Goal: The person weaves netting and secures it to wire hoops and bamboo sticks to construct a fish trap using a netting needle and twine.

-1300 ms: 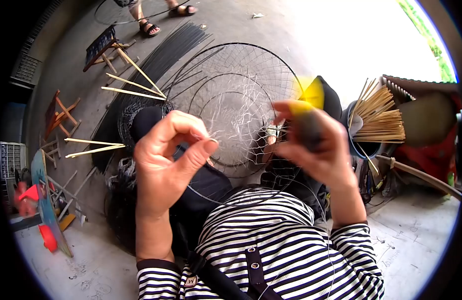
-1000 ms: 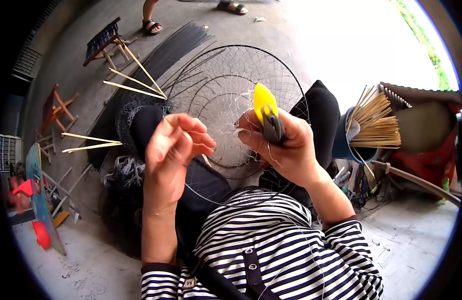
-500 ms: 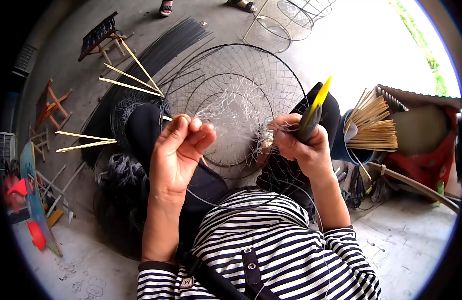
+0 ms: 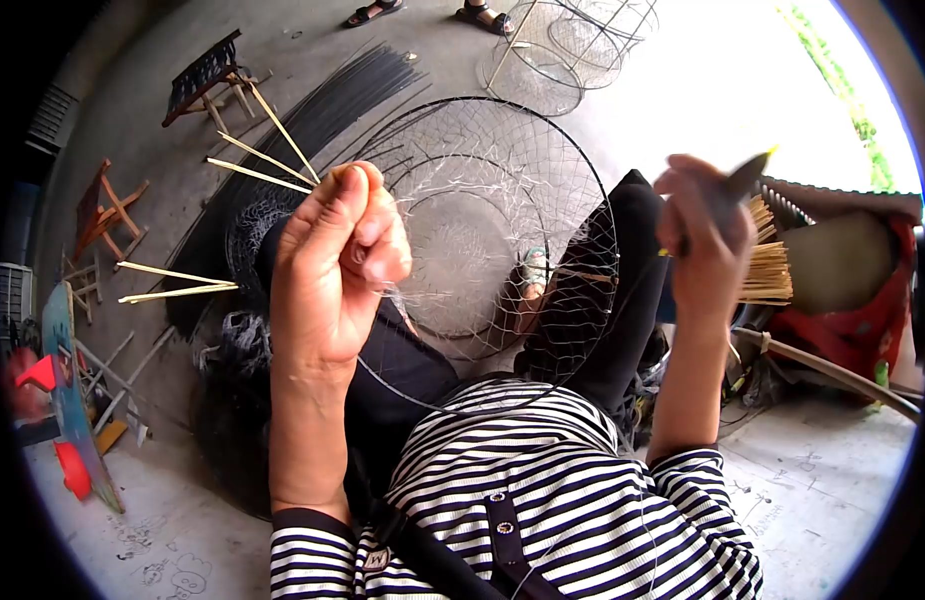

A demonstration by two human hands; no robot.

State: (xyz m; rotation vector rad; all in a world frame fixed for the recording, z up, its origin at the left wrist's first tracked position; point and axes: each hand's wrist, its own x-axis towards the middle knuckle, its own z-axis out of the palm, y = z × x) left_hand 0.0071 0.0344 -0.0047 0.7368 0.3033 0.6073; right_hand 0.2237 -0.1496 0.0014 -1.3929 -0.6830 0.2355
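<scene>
My left hand (image 4: 337, 265) is closed in a pinch above the left side of a round wire-framed net cage (image 4: 462, 100). Pale mesh trails from beneath its fingers, though the exact pinch point is hidden. My right hand (image 4: 707, 225), blurred and raised beyond my right knee, is wrapped around a netting needle (image 4: 744, 178). The needle has a dark, thread-wound body and a yellow pointed tip. Across my lap and between my knees, the cage shows its black hoops and loose white mesh.
A blue bucket of thin bamboo sticks (image 4: 767, 260) stands right, beside a red container (image 4: 872, 345). Dark rods (image 4: 352, 85) lie on the floor behind the cage. Folding stools (image 4: 204, 75) stand left. More wire frames (image 4: 582, 45) and another person's sandalled feet (image 4: 482, 18) appear at the top.
My right hand has swung right and up with the netting needle, away from the mesh. My left hand has moved slightly left and up, its fingers closing tighter. The other person's feet have shifted.
</scene>
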